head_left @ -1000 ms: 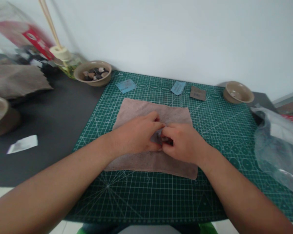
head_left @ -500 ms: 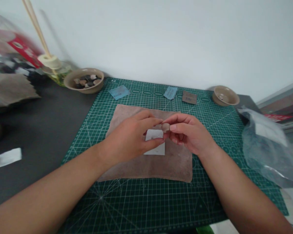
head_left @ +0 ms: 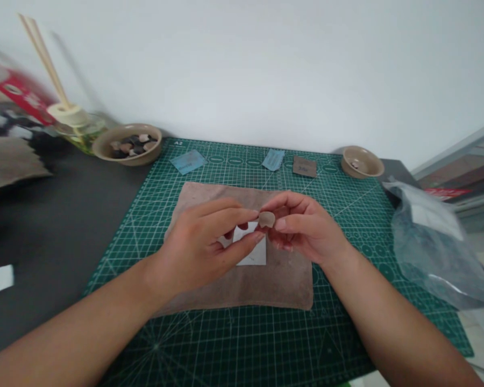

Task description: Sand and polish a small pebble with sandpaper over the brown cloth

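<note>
A small flat grey-brown stone piece (head_left: 267,219) is held up between my two hands, above a white paper square (head_left: 255,253) on a brown cloth (head_left: 262,287). My right hand (head_left: 304,226) pinches the piece from the right, thumb at its lower right edge and index finger behind it. The index finger and thumb of my left hand (head_left: 205,242) close on its left edge. Part of the paper is covered by my fingers. Under the cloth lies a green cutting mat (head_left: 210,344).
At the back left stands a bowl (head_left: 100,148) of mixed stones beside a reed diffuser (head_left: 75,126). Another bowl (head_left: 373,171) with small bits is at the back right. Blue slips (head_left: 188,161) and a brown labelled square (head_left: 305,166) lie along the back; a plastic bag (head_left: 431,242) sits right.
The view has shifted slightly. The stone piece has turned in my fingers and now shows a broader face. My left thumb and index finger have shifted at its edge.
</note>
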Demonstrator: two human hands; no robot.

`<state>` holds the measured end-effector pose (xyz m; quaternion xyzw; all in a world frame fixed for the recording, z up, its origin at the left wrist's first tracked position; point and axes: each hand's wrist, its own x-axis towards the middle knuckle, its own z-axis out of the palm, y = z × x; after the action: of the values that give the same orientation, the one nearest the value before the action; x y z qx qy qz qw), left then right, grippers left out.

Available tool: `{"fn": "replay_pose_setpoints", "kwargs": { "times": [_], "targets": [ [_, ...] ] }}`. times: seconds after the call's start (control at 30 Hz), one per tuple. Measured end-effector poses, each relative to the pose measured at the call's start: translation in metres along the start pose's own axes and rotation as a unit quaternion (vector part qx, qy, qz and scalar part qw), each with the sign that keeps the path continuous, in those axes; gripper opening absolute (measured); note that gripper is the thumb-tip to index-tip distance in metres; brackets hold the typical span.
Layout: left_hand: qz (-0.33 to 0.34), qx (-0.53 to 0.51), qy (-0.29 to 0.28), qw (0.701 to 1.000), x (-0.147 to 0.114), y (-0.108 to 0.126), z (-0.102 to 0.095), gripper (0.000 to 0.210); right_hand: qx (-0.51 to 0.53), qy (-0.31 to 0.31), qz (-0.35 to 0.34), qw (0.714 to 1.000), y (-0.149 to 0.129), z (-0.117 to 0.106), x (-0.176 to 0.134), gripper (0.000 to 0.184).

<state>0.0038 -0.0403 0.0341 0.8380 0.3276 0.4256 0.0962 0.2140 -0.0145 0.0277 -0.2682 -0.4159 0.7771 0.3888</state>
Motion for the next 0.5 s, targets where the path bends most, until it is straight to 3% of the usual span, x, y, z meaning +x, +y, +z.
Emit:
{"fn": "replay_pose_setpoints", "kwargs": {
  "times": [0.17,0.5],
  "targets": [
    [0.036,0.013,0.024,0.999,0.0053,0.004,-0.0014,0.012,0.002,-0.043,-0.008,0.999,0.0019,-0.0003,0.0001,0.023],
    [0.068,0.057,0.05,0.995,0.0028,0.0068,-0.0034,0.013,-0.025,-0.069,0.017,0.997,0.0028,-0.001,-0.0009,0.026]
  ]
}}
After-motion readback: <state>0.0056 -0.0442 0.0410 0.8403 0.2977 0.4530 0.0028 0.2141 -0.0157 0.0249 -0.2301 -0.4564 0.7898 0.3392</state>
